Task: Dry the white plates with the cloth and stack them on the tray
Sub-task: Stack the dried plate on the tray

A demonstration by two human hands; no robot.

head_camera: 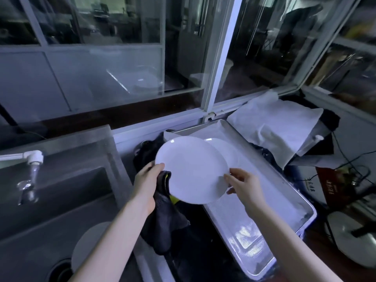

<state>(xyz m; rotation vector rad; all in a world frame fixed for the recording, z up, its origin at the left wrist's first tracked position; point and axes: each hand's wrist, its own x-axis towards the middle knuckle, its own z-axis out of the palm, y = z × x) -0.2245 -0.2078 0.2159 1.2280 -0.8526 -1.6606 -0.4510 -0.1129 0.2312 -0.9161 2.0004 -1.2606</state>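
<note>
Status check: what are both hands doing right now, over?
Left hand grips cloth plus plate rim. Right hand pinches opposite rim. Second plate on tray. Nothing blocking.

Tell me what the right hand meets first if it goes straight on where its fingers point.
The white plate it pinches: the right hand points its fingers left across it. Past that lie the dark cloth and left hand, though depth is unclear.

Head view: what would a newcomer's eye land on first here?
The white plate held mid-frame, left hand pinching its rim along with the dark cloth, right hand gripping the opposite edge. Behind it, a second plate lies on the metal tray at right.
</note>
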